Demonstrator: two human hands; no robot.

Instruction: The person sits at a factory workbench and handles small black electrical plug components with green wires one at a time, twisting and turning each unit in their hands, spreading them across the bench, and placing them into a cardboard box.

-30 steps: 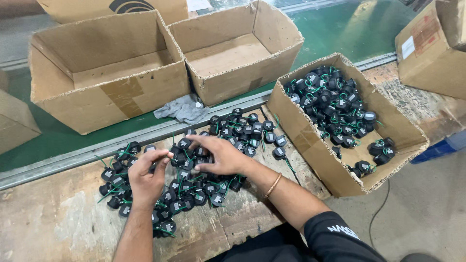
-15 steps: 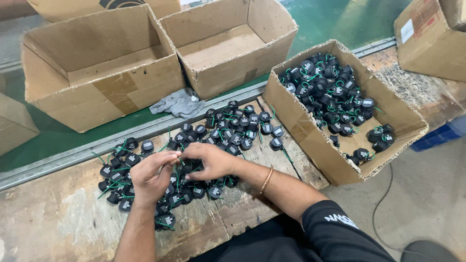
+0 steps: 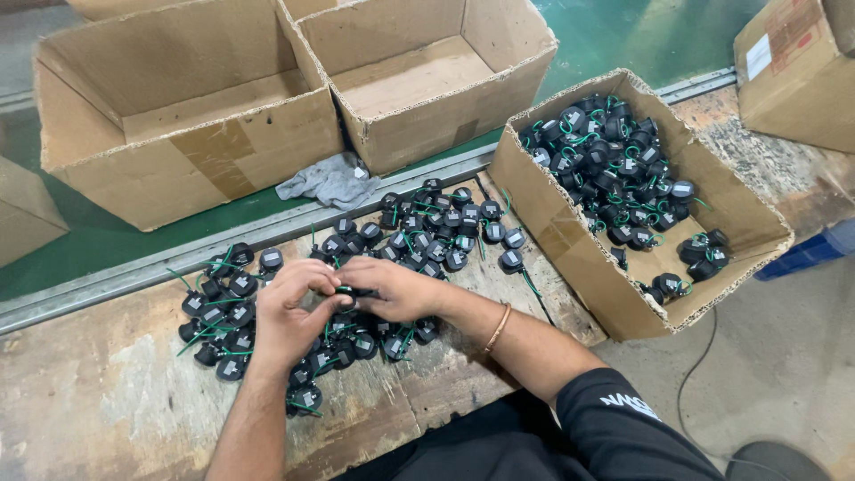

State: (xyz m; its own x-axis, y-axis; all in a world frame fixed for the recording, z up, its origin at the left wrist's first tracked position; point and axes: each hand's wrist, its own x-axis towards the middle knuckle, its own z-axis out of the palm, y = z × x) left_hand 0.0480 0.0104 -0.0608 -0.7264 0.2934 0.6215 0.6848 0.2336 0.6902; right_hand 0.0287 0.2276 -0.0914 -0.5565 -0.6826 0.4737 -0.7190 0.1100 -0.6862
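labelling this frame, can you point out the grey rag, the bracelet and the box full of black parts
grey rag (image 3: 328,181), head view, middle of the crumpled cloth
bracelet (image 3: 497,328), head view, band across the wrist
box of black parts (image 3: 545,233), head view, bare outer side wall

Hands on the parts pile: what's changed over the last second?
The two hands have come together. A second ago they were spread apart, flat on the pile; now the left hand and right hand meet fingertip to fingertip over the black parts, apparently pinching one part with a green wire between them. The pile, the full box, the two empty boxes and the grey rag have not moved.
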